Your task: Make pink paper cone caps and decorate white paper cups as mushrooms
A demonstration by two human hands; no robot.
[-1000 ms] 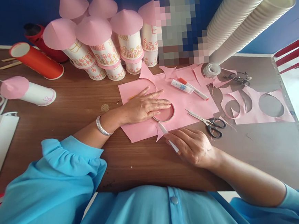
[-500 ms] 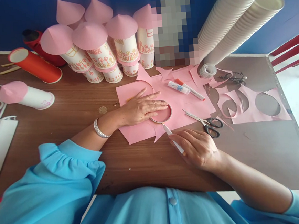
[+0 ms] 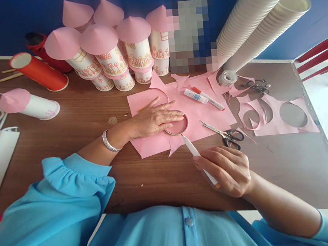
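My left hand (image 3: 160, 117) lies flat with its fingers stretched out, pressing a thin round ring (image 3: 187, 125) down onto pink paper (image 3: 209, 121). Part of the ring is hidden under the fingers. My right hand (image 3: 227, 169) is closed around a white marker pen (image 3: 194, 151). The pen's orange tip is by the lower edge of the ring; whether it touches the paper I cannot tell. Scissors with black handles (image 3: 224, 133) lie slightly spread, partly on the paper. A glue stick (image 3: 196, 96) and another marker (image 3: 212, 101) rest on the pink sheets.
Several paper-cup towers with pink cone roofs (image 3: 98, 39) stand at the back. Tall stacks of paper cups (image 3: 247, 29) lean at right, near a tape roll (image 3: 228, 77). Cut pink scraps (image 3: 284, 117) lie right. At left are a red tube (image 3: 40, 72) and a pink-topped cup tower (image 3: 39, 105) lying down.
My right hand with the marker has moved down and to the right, and the pen tip has shifted slightly right along the ring's lower edge. My left hand stays in place.
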